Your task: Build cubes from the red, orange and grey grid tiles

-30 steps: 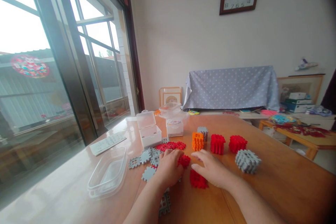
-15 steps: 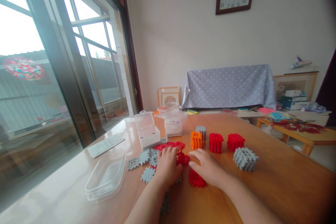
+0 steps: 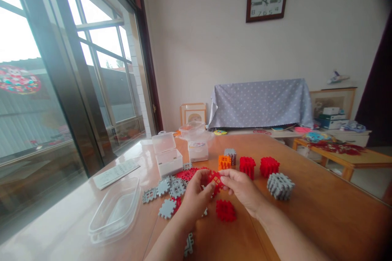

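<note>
Between my hands a red lattice building tile (image 3: 216, 180) is held up, tilted, just above the table. My left hand (image 3: 200, 189) pinches its left side with thumb and fingers. At its right edge, my right hand (image 3: 237, 185) grips with thumb and fingertips. Below them lies a short red stack of tiles (image 3: 226, 210). Loose grey tiles (image 3: 167, 209) and red tiles (image 3: 189, 173) spread to the left, partly hidden by my left hand and forearm. Behind my right hand stand an orange stack (image 3: 224, 162) and a red stack (image 3: 247, 167).
A clear shallow tub (image 3: 114, 212) and a paper sheet (image 3: 116, 173) lie on the left. An opened small plastic box (image 3: 169, 162) and another box (image 3: 198, 151) stand behind the tiles. On the right are another red stack (image 3: 269, 166) and a grey stack (image 3: 280, 186).
My hands have lifted the red tile slightly, and my right hand has closed onto its edge. The camera view has shifted a little to the right.
</note>
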A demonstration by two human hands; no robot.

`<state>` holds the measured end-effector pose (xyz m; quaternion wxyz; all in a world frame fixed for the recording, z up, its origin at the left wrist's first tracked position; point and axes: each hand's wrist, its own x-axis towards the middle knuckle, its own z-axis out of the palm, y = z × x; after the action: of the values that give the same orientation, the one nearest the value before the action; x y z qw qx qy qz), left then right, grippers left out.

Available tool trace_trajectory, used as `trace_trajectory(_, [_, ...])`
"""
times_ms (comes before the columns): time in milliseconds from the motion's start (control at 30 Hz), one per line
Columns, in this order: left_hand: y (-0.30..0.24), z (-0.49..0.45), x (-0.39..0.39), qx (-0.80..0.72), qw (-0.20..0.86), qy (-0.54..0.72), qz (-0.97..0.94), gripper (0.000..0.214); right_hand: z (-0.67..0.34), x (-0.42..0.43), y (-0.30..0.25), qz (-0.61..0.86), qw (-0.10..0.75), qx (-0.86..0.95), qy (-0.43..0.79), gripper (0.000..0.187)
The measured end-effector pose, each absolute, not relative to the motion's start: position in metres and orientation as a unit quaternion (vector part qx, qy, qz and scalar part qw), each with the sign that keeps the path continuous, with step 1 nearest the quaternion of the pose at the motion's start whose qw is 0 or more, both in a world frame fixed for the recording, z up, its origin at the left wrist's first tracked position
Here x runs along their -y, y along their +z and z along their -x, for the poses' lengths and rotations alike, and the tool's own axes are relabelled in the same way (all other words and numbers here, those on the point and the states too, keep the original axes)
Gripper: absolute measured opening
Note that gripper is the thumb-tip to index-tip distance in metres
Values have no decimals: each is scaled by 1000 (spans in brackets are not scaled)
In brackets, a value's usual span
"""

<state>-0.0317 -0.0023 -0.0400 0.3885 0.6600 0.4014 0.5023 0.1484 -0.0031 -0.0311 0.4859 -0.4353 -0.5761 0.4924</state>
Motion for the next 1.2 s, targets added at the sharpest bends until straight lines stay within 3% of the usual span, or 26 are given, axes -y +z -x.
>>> trace_trajectory(167, [-35, 32, 2, -390, 550, 501, -542, 29, -152, 2, -30, 453, 476, 596, 462, 42])
trace_trajectory(300, [-33, 34, 4, -386, 579, 505, -510, 26, -152, 4, -27, 452, 487, 679, 311, 40])
trace_trajectory(500, [-33, 32, 6, -381, 599, 497, -499, 32, -150, 16, -16, 443, 403, 787, 151, 58])
trace_trajectory(633, [-32, 31, 8, -397, 592, 480, -512, 31, -156, 15, -19, 475, 368, 786, 149, 51])
trace_trajectory(800, [-30, 34, 8, -426, 569, 489, -506, 26, -163, 12, -27, 485, 322, 780, 231, 47])
trace_trajectory(933, [-33, 36, 4, -451, 539, 487, -518, 21, -159, 14, -24, 489, 316, 789, 195, 29])
trace_trajectory(1067, [-35, 39, 0, -471, 499, 520, -508, 20, -146, 32, -15, 476, 255, 812, 222, 14])
trace_trajectory(1133, [-35, 41, -2, -480, 491, 524, -504, 20, -138, 46, -11, 457, 216, 830, 238, 16])
trace_trajectory(1200, [-35, 43, -3, -487, 488, 519, -505, 19, -129, 59, -9, 431, 186, 853, 230, 33])
